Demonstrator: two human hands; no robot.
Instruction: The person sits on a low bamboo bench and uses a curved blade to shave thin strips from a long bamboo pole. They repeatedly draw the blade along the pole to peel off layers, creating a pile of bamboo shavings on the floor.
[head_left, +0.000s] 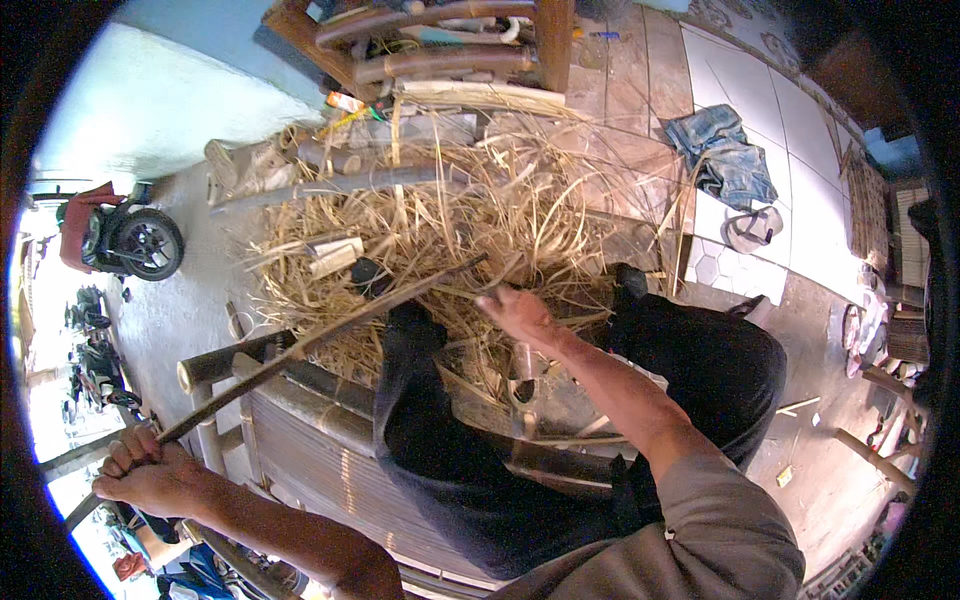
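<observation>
My left hand point(150, 475) is wrapped round the lower end of a long, thin bamboo strip point(300, 347). The strip slants up and to the right over my left knee, and its far end lies just beyond my right hand point(520, 316). That hand is closed, its fingers curled near the strip's far end; what they hold is too small and blurred to make out. Beneath both lies a tangled heap of pale bamboo shavings point(545, 215). My legs in black trousers point(690, 350) are spread on either side of the heap's near part.
A bamboo bench point(300, 430) is under me. Bamboo poles point(330, 188) lie at the heap's far side, below a wooden rack point(450, 68). Denim shorts point(722, 155) and a cap point(752, 229) lie on the tiles to the right. A motorbike point(140, 240) stands at the left.
</observation>
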